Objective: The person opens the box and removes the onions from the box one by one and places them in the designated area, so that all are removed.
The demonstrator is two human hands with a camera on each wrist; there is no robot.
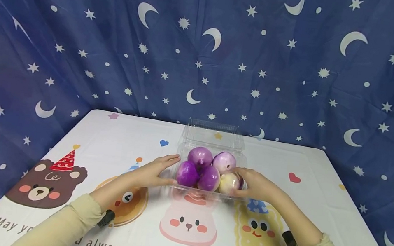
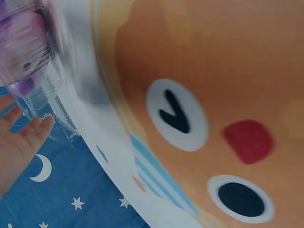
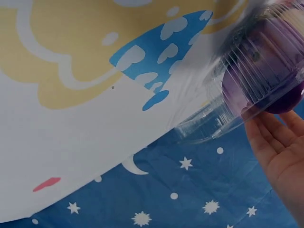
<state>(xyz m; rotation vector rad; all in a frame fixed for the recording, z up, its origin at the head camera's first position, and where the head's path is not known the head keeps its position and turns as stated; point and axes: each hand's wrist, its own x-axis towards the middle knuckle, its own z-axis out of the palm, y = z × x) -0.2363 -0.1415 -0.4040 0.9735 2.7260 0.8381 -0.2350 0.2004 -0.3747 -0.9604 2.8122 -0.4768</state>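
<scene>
Starry blue cloth (image 1: 205,57) is hanging ahead of the left hand (image 1: 156,171) and right hand (image 1: 257,185) in the head view; between them, five glossy purple-to-cream onions (image 1: 209,178) are filling a clear box (image 1: 195,189). White tabletop (image 1: 289,162) is stretching past each hand to its edges. In the left wrist view, loose fingers (image 2: 35,130) are spreading beside the box, gripping nothing; in the right wrist view, fingers are reaching against it, whether pinching I cannot tell.

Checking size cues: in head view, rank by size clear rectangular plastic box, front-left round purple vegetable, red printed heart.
1. Clear rectangular plastic box
2. Front-left round purple vegetable
3. Red printed heart
</scene>
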